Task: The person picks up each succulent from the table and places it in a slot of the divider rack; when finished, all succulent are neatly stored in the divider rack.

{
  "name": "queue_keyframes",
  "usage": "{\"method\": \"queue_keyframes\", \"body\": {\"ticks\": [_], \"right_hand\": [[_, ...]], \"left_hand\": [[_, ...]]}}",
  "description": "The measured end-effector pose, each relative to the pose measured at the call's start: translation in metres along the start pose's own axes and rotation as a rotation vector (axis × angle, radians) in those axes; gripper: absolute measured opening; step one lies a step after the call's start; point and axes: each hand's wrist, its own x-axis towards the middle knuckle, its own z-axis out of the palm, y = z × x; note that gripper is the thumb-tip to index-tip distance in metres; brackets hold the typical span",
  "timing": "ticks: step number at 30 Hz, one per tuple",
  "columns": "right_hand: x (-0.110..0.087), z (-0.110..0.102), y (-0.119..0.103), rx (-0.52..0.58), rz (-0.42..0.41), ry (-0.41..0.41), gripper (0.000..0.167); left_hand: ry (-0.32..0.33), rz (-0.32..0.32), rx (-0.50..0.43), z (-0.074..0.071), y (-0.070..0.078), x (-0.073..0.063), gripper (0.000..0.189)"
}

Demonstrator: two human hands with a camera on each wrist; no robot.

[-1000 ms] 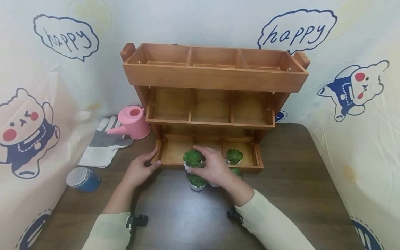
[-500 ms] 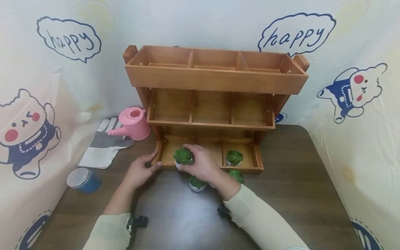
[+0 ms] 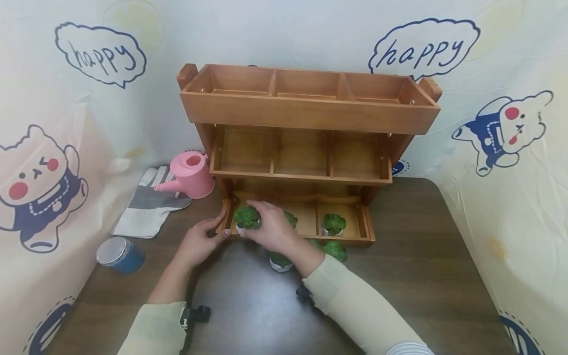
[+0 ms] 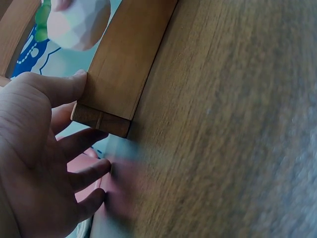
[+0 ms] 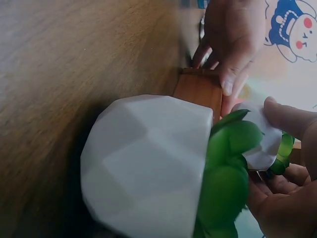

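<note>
My right hand (image 3: pixel 272 228) pinches a small potted succulent (image 3: pixel 247 217) with a white faceted pot, over the left compartment of the bottom tier of a three-tier wooden rack (image 3: pixel 301 111). In the right wrist view, thumb and fingers are on that white pot (image 5: pixel 265 141). My left hand (image 3: pixel 199 242) grips the left front corner of the bottom tier, thumb on the front board (image 4: pixel 126 59). One succulent (image 3: pixel 334 223) sits in the right compartment; another (image 3: pixel 291 219), partly hidden by my right hand, shows in the middle one.
Several more succulents, among them one at the right (image 3: pixel 335 250) and one at the left (image 3: pixel 280 262), stand on the table before the rack. Left of it are a pink watering can (image 3: pixel 193 175), grey-white gloves (image 3: pixel 146 209) and a blue jar (image 3: pixel 122 256). Printed cloth hangs behind.
My right hand has carried the succulent leftward, from near the middle compartment to over the left one, uncovering the succulent in the middle compartment. My left hand stays at the corner.
</note>
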Motion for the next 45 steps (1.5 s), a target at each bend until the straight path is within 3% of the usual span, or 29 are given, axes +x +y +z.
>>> {"method": "queue_keyframes", "body": {"ticks": [29,38,45], "right_hand": [[0.036,0.027,-0.007,-0.068,0.054,-0.031,0.077],[0.036,0.030,-0.001,-0.166,0.015,-0.187,0.082],[0.031,0.022,0.003,-0.103,0.028,-0.196,0.087]], "left_hand": [[0.002,-0.001,-0.025,-0.001,0.001,0.000,0.078],[0.000,-0.004,-0.018,-0.002,0.002,0.001,0.075],[-0.009,-0.013,-0.006,-0.002,0.002,-0.001,0.076]]}}
